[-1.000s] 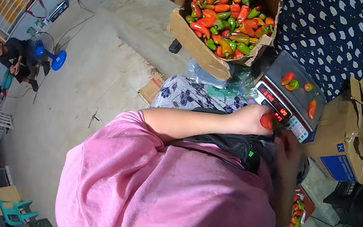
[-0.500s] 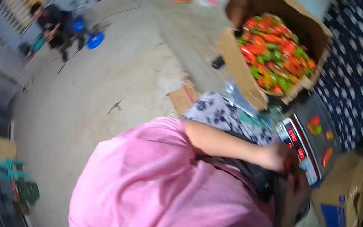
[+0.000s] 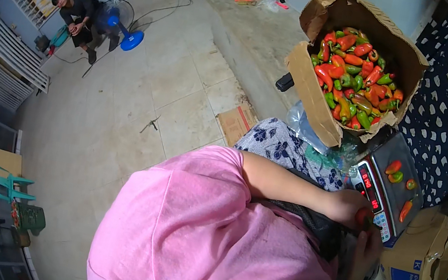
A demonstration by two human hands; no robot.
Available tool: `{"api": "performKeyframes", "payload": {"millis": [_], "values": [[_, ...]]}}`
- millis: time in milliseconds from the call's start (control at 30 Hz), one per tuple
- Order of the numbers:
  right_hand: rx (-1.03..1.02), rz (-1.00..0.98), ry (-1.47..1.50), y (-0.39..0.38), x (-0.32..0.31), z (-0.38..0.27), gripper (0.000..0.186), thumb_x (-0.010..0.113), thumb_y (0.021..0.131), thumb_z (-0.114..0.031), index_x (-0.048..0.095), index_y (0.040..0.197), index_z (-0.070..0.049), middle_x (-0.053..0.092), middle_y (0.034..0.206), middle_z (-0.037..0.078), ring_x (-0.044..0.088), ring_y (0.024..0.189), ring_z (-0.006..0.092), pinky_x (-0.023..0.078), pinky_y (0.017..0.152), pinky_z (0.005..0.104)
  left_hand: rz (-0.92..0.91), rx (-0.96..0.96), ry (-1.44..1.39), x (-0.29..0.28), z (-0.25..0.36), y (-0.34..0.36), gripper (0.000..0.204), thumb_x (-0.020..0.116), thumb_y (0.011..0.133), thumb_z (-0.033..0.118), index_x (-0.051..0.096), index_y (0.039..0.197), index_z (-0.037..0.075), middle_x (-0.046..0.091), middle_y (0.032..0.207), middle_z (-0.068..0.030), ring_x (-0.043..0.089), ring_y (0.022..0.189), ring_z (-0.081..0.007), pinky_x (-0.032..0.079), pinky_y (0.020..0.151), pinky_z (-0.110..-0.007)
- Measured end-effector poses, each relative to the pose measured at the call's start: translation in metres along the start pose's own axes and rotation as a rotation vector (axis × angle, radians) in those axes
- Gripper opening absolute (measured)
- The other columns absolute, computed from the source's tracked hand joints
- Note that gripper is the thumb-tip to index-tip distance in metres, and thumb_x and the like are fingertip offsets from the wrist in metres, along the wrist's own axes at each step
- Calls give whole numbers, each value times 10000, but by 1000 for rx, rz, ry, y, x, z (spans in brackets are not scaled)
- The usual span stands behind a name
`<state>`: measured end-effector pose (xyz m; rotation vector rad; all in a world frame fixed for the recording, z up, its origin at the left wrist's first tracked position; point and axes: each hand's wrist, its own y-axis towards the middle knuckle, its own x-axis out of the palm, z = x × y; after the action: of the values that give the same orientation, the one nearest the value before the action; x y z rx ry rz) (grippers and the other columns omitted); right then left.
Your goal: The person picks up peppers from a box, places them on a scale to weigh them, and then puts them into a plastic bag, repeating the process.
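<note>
My left hand is closed round a red pepper, which shows only in part between the hands. My right hand comes up from below, its fingers drawn together at the pepper's dark end. Just beyond both hands stands a digital scale with a lit red display. On its grey pan lie several peppers: a red one, a red-green one, a small one and a long orange one.
Past the scale stands an open cardboard box heaped with red and green peppers. Another carton is right of my hands. A plastic bag and patterned cloth lie nearby. Far left, a person sits by a blue fan.
The view has steadied from a blur and the scene sits slightly further right. Both hands stay together at the pepper beside the scale. The scale's display reads differently.
</note>
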<state>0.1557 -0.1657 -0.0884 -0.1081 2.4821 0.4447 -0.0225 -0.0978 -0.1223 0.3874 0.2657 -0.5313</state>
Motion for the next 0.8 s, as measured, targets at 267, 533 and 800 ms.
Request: {"api": "performKeyframes", "payload": {"millis": [267, 533, 800], "values": [[-10, -5, -34, 1, -1, -5, 282, 566, 885, -250, 536, 862, 30, 503, 702, 116, 470, 664, 189, 398, 613, 336, -9, -14, 24, 3, -3, -1, 479, 812, 623, 288, 669, 1027, 75, 684, 938, -130, 660, 877, -296, 517, 765, -370], [9, -11, -41, -3, -9, -3, 298, 570, 886, -265, 572, 929, 30, 542, 759, 142, 501, 684, 220, 411, 633, 341, -30, 23, 39, 4, -3, 3, 496, 800, 641, 328, 667, 1045, 71, 684, 932, -133, 661, 875, -296, 519, 772, -367], [-142, -30, -137, 25, -4, -6, 293, 619, 849, -252, 618, 974, 12, 618, 820, 178, 579, 715, 288, 447, 654, 368, -34, -47, 85, 1, -28, 16, 448, 755, 654, 326, 661, 1021, 87, 666, 983, -144, 639, 938, -314, 497, 820, -391]]}}
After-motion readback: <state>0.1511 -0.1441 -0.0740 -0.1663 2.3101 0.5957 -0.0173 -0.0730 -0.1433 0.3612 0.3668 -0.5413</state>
